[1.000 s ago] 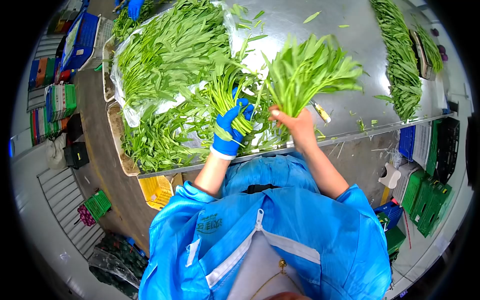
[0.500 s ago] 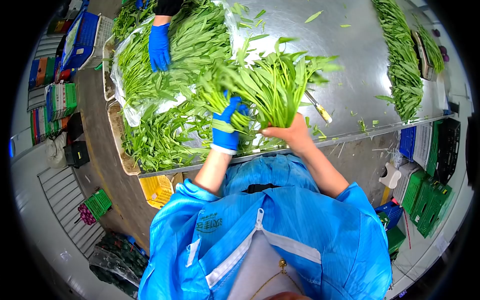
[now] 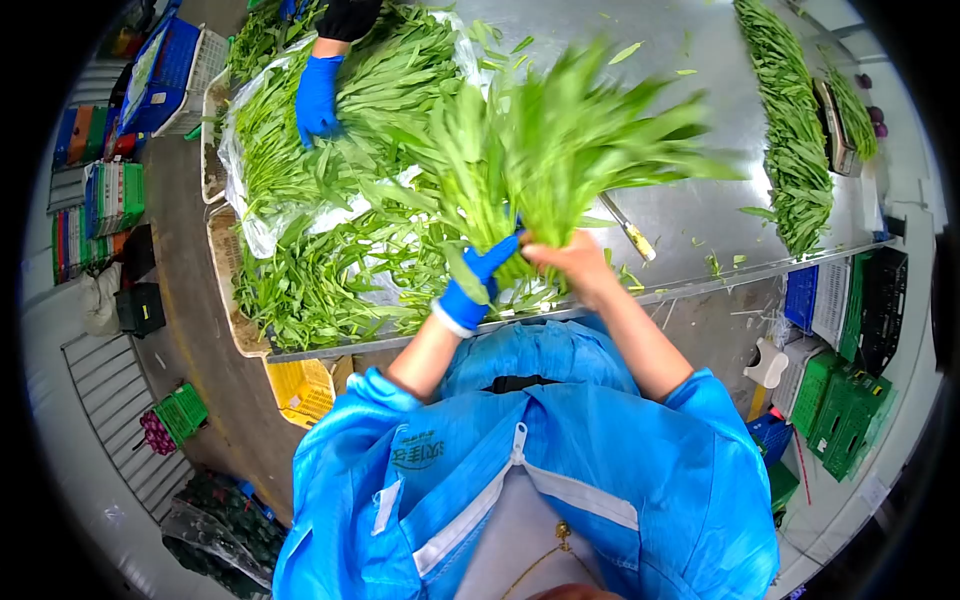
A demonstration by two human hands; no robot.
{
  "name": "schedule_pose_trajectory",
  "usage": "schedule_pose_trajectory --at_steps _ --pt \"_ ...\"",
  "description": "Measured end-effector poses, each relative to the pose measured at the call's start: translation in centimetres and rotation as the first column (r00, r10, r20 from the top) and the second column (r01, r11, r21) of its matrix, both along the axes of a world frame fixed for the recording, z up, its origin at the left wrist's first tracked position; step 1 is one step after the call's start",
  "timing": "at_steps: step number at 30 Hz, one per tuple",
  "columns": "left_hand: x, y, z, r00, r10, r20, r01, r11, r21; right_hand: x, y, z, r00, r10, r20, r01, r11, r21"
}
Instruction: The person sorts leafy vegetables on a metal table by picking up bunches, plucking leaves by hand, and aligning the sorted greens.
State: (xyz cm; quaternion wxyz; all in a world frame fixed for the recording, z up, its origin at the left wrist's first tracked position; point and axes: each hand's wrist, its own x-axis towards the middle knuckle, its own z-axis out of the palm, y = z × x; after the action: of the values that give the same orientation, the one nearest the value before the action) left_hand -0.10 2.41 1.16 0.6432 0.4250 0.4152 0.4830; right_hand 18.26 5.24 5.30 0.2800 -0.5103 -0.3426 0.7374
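Note:
My left hand [image 3: 478, 284], in a blue glove, is closed around the stems of a bunch of leafy greens [image 3: 468, 175] whose leaves point away from me. Bare and close beside it, my right hand [image 3: 577, 262] grips the stem ends of a second bunch of leafy greens [image 3: 565, 140], its leaves blurred by motion. The two bunches touch and partly overlap above the table's near edge. A knife with a yellowish handle [image 3: 640, 243] lies on the metal table [image 3: 715, 140] just beyond my right hand.
A large heap of greens [image 3: 320, 285] on plastic covers the table's left side. Another person's blue-gloved hand [image 3: 317, 98] rests on it. A row of greens [image 3: 790, 130] lies at the right. Beneath the table are a yellow crate [image 3: 302, 388] and green crates [image 3: 850, 425].
My hands have come closer together, the left moving right and slightly down. The right-hand bunch has swung and now spreads wider. The other person's hand stays on the heap.

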Motion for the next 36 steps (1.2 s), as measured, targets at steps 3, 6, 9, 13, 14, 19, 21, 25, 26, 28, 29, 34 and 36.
schedule_pose_trajectory --at_steps 3,6,9,13,14,19,21,25,26,28,29,34,36 --pt "0.4 -1.9 -1.8 0.985 -0.167 0.049 0.172 0.976 -0.135 -1.4 -2.7 -3.5 0.995 0.065 0.073 -0.052 0.985 -0.166" --pt "-2.0 -4.1 -8.2 0.882 -0.23 -0.411 0.313 0.939 0.146 -0.3 -3.1 -4.4 0.991 0.084 0.104 -0.057 0.97 -0.238" --pt "-2.5 -4.2 -7.6 0.794 -0.006 0.608 0.364 0.806 -0.467 0.1 -3.2 -4.3 0.998 -0.038 0.046 0.047 0.978 -0.202" --pt "-3.0 -3.4 -7.2 0.843 -0.011 0.539 0.321 0.813 -0.486 -1.0 -2.9 -3.7 0.999 -0.045 0.01 0.046 0.983 -0.177" --pt "-3.1 -4.0 -8.5 0.949 -0.219 0.227 0.274 0.928 -0.251 -1.3 -2.9 -3.4 0.999 -0.03 -0.014 0.026 0.978 -0.207" --pt "-2.7 -2.7 -2.5 0.946 -0.034 0.323 0.197 0.85 -0.488 -1.2 -2.8 -3.8 0.997 0.03 0.076 -0.019 0.991 -0.131" --pt "-4.1 -2.2 -1.4 0.964 -0.125 0.236 0.229 0.844 -0.484 -0.2 -2.3 -3.2 1.0 0.012 -0.015 -0.015 0.984 -0.18" --pt "-6.7 -1.9 0.2 0.893 -0.016 0.45 0.304 0.758 -0.577 -0.6 -2.6 -1.5 0.997 -0.056 -0.045 0.049 0.988 -0.149" --pt "-7.2 -1.7 0.8 0.849 0.038 0.526 0.336 0.729 -0.596 -0.7 -2.6 -0.8 0.995 -0.077 -0.071 0.063 0.982 -0.18" --pt "-8.8 -1.2 2.3 0.846 0.075 0.529 0.278 0.784 -0.556 0.0 -2.0 1.6 0.997 -0.075 -0.02 0.074 0.995 -0.06" --pt "-10.0 -0.9 2.7 0.82 0.092 0.565 0.268 0.811 -0.52 0.6 -1.7 2.9 0.997 -0.075 0.006 0.075 0.997 -0.001" --pt "-14.1 -0.4 4.3 0.76 0.213 0.614 0.043 0.926 -0.374 2.7 -0.8 5.5 0.776 -0.393 -0.493 0.519 0.843 0.143" --pt "-13.9 -0.3 4.5 0.815 0.189 0.547 0.014 0.939 -0.345 1.9 -0.5 5.7 0.808 -0.395 -0.436 0.496 0.857 0.143"
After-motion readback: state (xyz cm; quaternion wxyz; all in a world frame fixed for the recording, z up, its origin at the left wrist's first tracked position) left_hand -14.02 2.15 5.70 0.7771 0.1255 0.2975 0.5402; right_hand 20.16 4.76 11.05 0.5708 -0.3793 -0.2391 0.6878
